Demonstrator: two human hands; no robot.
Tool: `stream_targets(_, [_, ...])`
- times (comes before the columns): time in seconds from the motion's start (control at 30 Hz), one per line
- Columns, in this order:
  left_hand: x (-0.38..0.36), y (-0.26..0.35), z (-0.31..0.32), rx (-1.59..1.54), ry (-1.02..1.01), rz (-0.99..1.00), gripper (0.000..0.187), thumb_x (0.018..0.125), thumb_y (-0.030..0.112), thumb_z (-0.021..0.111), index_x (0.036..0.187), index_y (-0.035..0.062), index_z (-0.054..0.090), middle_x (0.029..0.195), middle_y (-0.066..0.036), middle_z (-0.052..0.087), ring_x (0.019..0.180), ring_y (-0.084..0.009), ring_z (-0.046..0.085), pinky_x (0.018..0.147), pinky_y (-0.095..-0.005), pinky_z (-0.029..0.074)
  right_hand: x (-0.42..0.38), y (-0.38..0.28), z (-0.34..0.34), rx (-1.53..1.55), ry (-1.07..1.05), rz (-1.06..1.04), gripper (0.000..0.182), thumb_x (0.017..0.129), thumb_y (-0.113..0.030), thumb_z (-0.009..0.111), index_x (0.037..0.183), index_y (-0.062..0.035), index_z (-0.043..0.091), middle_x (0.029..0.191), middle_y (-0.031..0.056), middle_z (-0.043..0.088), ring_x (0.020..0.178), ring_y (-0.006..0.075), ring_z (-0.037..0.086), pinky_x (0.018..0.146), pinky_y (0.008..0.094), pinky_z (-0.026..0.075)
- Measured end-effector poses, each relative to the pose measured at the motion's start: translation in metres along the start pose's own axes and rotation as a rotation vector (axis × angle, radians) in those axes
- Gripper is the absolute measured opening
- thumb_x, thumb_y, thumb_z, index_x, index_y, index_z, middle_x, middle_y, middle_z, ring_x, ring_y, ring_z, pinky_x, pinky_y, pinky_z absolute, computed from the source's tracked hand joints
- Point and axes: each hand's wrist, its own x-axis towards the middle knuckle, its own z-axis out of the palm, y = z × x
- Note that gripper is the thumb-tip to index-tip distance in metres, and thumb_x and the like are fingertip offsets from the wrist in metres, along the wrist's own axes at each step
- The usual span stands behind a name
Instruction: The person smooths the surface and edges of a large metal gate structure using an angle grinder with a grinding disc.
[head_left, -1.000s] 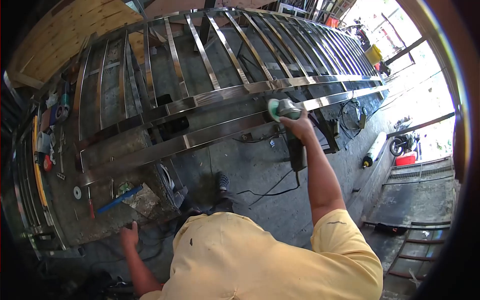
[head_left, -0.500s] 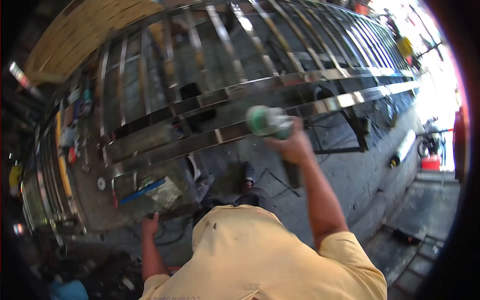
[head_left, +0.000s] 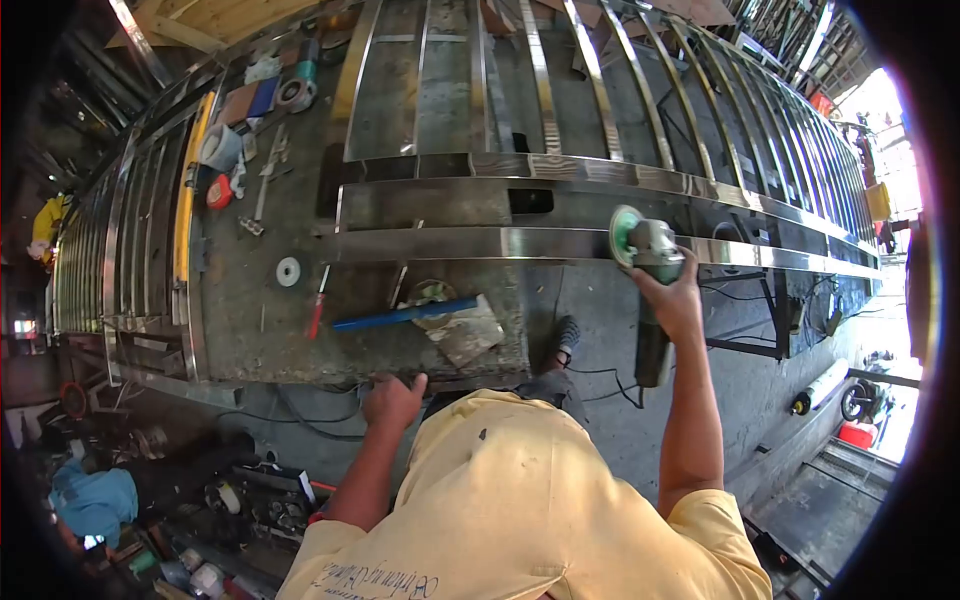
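Note:
My right hand (head_left: 672, 298) is wrapped around the head end of an angle grinder (head_left: 655, 250), whose long dark body hangs down past my wrist. Its green-backed disc (head_left: 625, 235) overlaps the front rail (head_left: 450, 243) of a shiny metal frame. By the near edge of the workbench (head_left: 260, 355), my left hand (head_left: 393, 402) has its fingers curled and thumb up; what they close on is hidden. Beyond it lie a blue bar (head_left: 400, 315), a pale flat piece (head_left: 465, 335) and a red-handled screwdriver (head_left: 316, 310).
Upright metal bars (head_left: 600, 80) stretch away to the right. A white disc (head_left: 288, 271), a red tape measure (head_left: 219, 191) and a yellow level (head_left: 193, 190) are on the bench's left. Cables (head_left: 310, 425) run below, and a white cylinder (head_left: 822, 387) lies on the right floor.
The view has swung to the right and sharpened. My right hand has brought the grinder against the front rail in view; my left hand is still by the bench edge.

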Motion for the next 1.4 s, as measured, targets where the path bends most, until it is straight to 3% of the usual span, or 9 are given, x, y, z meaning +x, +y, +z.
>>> stream_targets(0.13, [0.002,-0.03,0.003,-0.01,-0.003,0.16,0.108,0.094,0.068,0.054,0.147,-0.0235,0.032,0.105,-0.03,0.074,0.094,-0.0406,0.075,0.081,-0.0489,0.059,-0.044,-0.082,0.073,-0.013,-0.18,-0.026,0.098,0.075,-0.041,0.091,0.148,-0.0062,0.036,0.118,0.0242,0.068,0.109,0.0325,0.068,0.096,0.0413,0.052])
stream_targets(0.3, [-0.001,-0.048,0.0,-0.073,-0.052,0.288,0.108,0.094,0.068,0.055,0.149,-0.0222,0.03,0.105,-0.034,0.072,0.098,-0.0429,0.073,0.084,-0.05,0.058,-0.077,-0.144,0.135,-0.014,-0.343,-0.111,0.103,0.073,-0.041,0.091,0.15,-0.0023,0.033,0.118,0.0315,0.07,0.113,0.0411,0.07,0.097,0.0442,0.054])
stream_targets(0.5, [0.024,-0.095,0.001,-0.308,0.066,0.356,0.075,0.095,0.059,0.059,0.137,-0.0029,0.061,0.105,-0.024,0.076,0.101,-0.0412,0.072,0.088,-0.0492,0.056,-0.09,-0.148,0.155,0.017,-0.425,-0.118,0.106,0.072,-0.04,0.09,0.152,-0.0015,0.032,0.116,0.0325,0.07,0.113,0.0429,0.069,0.097,0.0448,0.054])
stream_targets(0.57, [0.024,-0.111,-0.019,-0.386,0.185,0.18,0.058,0.096,0.052,0.06,0.125,0.0024,0.071,0.102,-0.019,0.077,0.101,-0.0396,0.072,0.087,-0.0492,0.055,-0.089,-0.133,0.132,0.004,-0.311,-0.082,0.105,0.073,-0.041,0.091,0.151,-0.0019,0.032,0.118,0.0305,0.069,0.112,0.0402,0.07,0.096,0.0442,0.055])
stream_targets(0.73, [0.063,-0.19,-0.044,-0.382,0.544,-0.018,0.054,0.099,0.044,0.059,0.127,-0.0018,0.067,0.11,-0.023,0.074,0.103,-0.0412,0.07,0.089,-0.0509,0.054,-0.055,-0.066,0.045,-0.023,-0.007,0.149,0.099,0.078,-0.045,0.09,0.148,-0.0021,0.034,0.121,0.0232,0.067,0.107,0.0288,0.067,0.091,0.0409,0.055])
stream_targets(0.93, [0.14,-0.241,-0.021,-0.345,0.739,-0.271,0.059,0.1,0.046,0.057,0.137,0.0001,0.06,0.135,-0.029,0.059,0.123,-0.0449,0.058,0.101,-0.052,0.049,-0.008,0.033,-0.028,-0.094,0.243,0.17,0.103,0.074,-0.048,0.088,0.147,0.006,0.038,0.126,0.0276,0.066,0.117,0.0356,0.065,0.101,0.0398,0.049])
stream_targets(1.03, [0.14,-0.206,-0.027,-0.318,0.751,-0.433,0.06,0.1,0.049,0.056,0.14,0.0034,0.058,0.141,-0.029,0.054,0.128,-0.0469,0.053,0.105,-0.0547,0.045,-0.016,0.013,-0.009,-0.109,0.097,0.118,0.094,0.079,-0.037,0.088,0.148,0.0012,0.036,0.117,0.0201,0.069,0.105,0.027,0.067,0.092,0.0375,0.053])
stream_targets(1.13, [0.152,-0.194,-0.007,-0.319,0.992,-0.44,0.06,0.101,0.052,0.053,0.142,0.0078,0.057,0.146,-0.027,0.051,0.135,-0.0471,0.048,0.11,-0.0584,0.04,-0.035,-0.045,0.036,-0.244,-0.031,-0.109,0.089,0.075,-0.035,0.088,0.142,-0.0013,0.041,0.114,0.0243,0.071,0.108,0.0347,0.07,0.095,0.0398,0.053])
stream_targets(1.4, [0.141,-0.174,-0.018,-0.563,0.921,-0.547,0.062,0.1,0.052,0.053,0.141,0.0048,0.057,0.153,-0.029,0.045,0.144,-0.0477,0.039,0.117,-0.06,0.03,-0.034,-0.175,0.136,-0.535,-0.439,-0.487,0.104,0.069,-0.034,0.09,0.152,-0.0013,0.035,0.122,0.0301,0.069,0.117,0.0467,0.066,0.096,0.0464,0.054])
